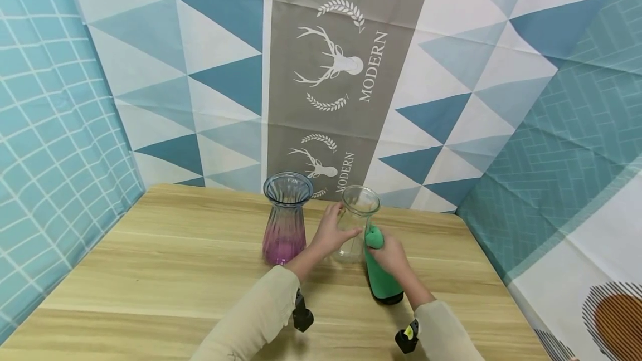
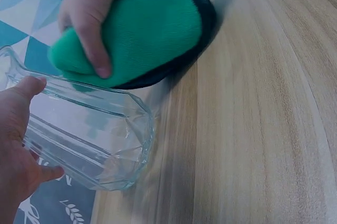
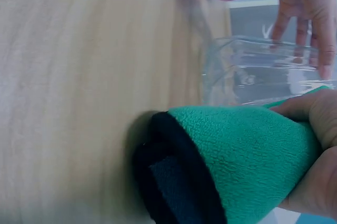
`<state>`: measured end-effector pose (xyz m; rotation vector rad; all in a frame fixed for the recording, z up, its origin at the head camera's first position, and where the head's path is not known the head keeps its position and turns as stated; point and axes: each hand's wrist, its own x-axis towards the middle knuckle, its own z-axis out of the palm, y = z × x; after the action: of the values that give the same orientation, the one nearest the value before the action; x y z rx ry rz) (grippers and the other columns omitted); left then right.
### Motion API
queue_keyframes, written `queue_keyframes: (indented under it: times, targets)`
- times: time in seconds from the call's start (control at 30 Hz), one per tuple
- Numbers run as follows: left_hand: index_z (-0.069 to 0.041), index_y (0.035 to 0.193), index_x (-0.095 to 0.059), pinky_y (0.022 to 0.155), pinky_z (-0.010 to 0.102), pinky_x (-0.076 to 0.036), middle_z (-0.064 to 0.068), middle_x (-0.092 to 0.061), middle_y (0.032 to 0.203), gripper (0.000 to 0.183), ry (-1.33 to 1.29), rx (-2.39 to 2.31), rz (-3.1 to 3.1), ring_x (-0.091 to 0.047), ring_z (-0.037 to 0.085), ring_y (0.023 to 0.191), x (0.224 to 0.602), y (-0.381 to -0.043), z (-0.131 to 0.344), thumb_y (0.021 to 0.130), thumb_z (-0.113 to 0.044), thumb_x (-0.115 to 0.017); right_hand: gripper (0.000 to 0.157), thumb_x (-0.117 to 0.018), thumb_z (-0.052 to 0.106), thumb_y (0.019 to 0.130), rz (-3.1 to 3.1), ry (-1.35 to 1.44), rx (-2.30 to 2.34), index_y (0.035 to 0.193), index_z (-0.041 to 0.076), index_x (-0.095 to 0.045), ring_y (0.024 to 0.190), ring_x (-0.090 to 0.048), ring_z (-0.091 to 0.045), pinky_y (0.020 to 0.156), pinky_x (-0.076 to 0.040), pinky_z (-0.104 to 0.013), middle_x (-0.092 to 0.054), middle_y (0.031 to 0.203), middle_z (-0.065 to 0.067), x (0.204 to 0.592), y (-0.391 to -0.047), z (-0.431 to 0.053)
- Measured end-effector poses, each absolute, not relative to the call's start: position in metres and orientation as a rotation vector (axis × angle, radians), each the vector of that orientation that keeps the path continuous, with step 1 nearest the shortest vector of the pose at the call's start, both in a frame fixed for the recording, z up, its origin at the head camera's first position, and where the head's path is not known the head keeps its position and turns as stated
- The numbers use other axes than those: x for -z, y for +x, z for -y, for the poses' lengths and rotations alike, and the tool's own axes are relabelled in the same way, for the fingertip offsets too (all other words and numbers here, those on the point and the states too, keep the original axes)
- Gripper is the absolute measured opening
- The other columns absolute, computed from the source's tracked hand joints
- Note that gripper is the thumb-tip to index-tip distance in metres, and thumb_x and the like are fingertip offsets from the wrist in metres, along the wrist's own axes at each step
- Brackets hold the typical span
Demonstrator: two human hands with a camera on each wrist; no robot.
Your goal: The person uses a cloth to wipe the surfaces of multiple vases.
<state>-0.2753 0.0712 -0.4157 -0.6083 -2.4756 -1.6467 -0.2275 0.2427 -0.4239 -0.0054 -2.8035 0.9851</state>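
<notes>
My left hand holds a clear glass vase by its side, thumb and fingers spread round the glass. The vase stands upright near the back of the wooden table, with its wide rim facing up. A green cloth with a black edge is bunched in my right hand. In the left wrist view the cloth lies along the vase's right-hand wall. From the right wrist, the folded black hem hangs toward the tabletop.
A ribbed glass vase, blue at the top and pink-purple at the bottom, stands just left of my left hand. Behind the table hangs a patterned backdrop, with blue tiled sheeting on the left.
</notes>
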Motion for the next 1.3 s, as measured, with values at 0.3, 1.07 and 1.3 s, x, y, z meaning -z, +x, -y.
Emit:
queue_keyframes:
  times: [0.3,1.07,1.3]
  targets:
    - [-0.001,0.138,-0.038,0.103,0.044,-0.042,0.016,-0.043,0.132,0.075,-0.605,1.635,2.484,-0.046,0.030,0.123,0.415,-0.275,-0.072,0.077,-0.025,-0.075,0.055,-0.066,0.006,0.080,2.871,-0.069,-0.958,0.130,-0.010,-0.046,0.105,-0.058,-0.043,0.081,-0.051,-0.052,-0.059,0.118,-0.029,0.436,-0.228,-0.243]
    - [0.000,0.132,-0.041,0.099,0.043,-0.044,0.016,-0.045,0.128,0.073,-0.588,1.630,2.478,-0.048,0.030,0.119,0.414,-0.275,-0.073,0.076,-0.028,-0.077,0.061,-0.068,0.009,0.082,2.474,-0.085,-1.182,0.136,0.000,-0.043,0.112,-0.055,-0.039,0.089,-0.049,-0.053,-0.056,0.126,-0.024,0.398,-0.221,-0.226]
    - [0.001,0.130,-0.042,0.099,0.043,-0.045,0.016,-0.045,0.127,0.071,-0.585,1.631,2.472,-0.048,0.030,0.119,0.414,-0.276,-0.073,0.075,-0.027,-0.077,0.042,-0.066,0.009,0.084,2.553,-0.078,-1.102,0.121,-0.002,-0.052,0.097,-0.061,-0.034,0.077,-0.053,-0.048,-0.062,0.107,-0.020,0.404,-0.221,-0.223]
